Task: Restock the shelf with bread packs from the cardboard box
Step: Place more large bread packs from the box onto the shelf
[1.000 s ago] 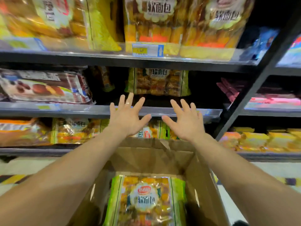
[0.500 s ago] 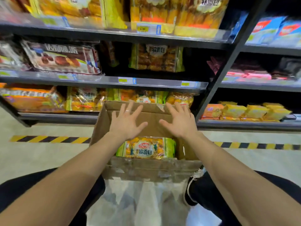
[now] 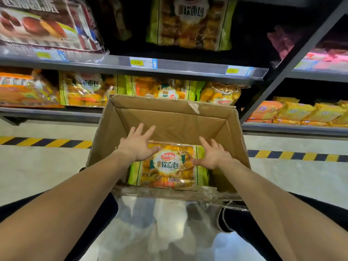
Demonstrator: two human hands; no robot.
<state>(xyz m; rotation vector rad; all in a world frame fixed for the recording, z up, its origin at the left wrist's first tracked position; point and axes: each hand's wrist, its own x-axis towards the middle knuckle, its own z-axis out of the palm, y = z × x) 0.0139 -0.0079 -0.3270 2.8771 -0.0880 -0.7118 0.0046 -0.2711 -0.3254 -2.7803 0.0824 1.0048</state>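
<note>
An open cardboard box [image 3: 233, 132] sits on the floor in front of the shelf. Inside it lies a green-and-yellow bread pack [image 3: 169, 166], label up. My left hand [image 3: 139, 146] hovers over the pack's upper left corner with fingers spread, holding nothing. My right hand [image 3: 213, 154] is inside the box at the pack's right edge, fingers apart, empty too. The middle shelf [image 3: 188, 68] above the box holds one similar bread pack [image 3: 190, 23] standing upright at the back.
The bottom shelf behind the box holds several bread packs [image 3: 84, 89]. A brown cake pack [image 3: 43, 25] lies left on the middle shelf. A dark upright post [image 3: 293, 59] separates the neighbouring bay with yellow packs [image 3: 295, 110]. Striped floor tape [image 3: 45, 143] runs along the shelf.
My view dropped from the shelf to the box. Both hands came down from the middle shelf's edge and now reach into the box over the bread pack.
</note>
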